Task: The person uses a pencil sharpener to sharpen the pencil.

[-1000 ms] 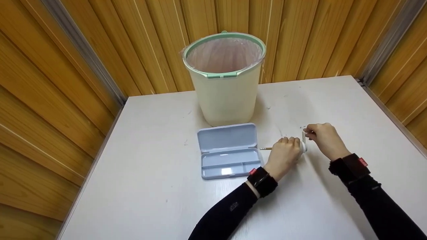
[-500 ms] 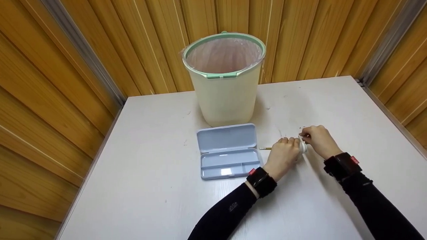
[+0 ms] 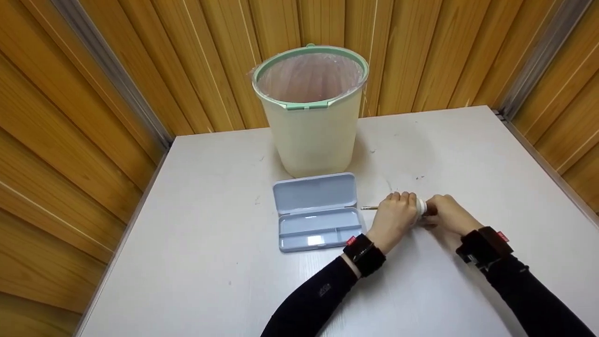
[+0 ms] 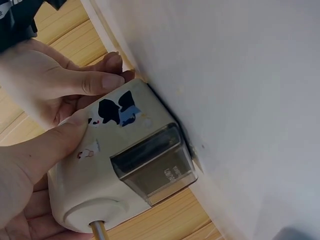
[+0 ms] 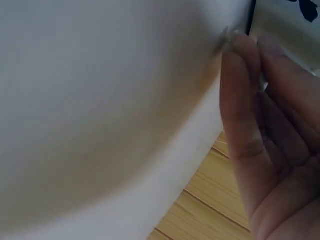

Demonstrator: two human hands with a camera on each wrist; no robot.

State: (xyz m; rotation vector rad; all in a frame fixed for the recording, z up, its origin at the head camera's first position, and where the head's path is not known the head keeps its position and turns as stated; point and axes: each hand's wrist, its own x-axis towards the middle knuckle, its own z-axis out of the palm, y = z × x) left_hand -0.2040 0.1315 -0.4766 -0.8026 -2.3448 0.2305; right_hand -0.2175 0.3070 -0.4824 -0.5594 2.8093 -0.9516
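Note:
My left hand (image 3: 394, 216) grips a white crank pencil sharpener (image 4: 95, 165) on the table, its thumb lying along the sticker-covered top. The sharpener has a see-through shavings drawer (image 4: 155, 170). A pencil (image 3: 368, 208) sticks out of its round front, eraser end toward the pencil case. At the opposite end, my right hand (image 3: 447, 215) pinches the crank handle between thumb and curled fingers; the handle is mostly hidden by them. In the right wrist view, the fingers (image 5: 237, 110) close together low beside the sharpener.
A light blue pencil case (image 3: 318, 215) lies open left of the hands, with bare compartments. Behind it stands a tall cream bin (image 3: 311, 140) with a green rim and clear liner. Wood-panelled walls (image 3: 224, 70) border the white table (image 3: 196, 224).
My right hand has gone round with the crank, from above the sharpener's end down to low beside it. The left hand, sharpener and pencil have stayed in place.

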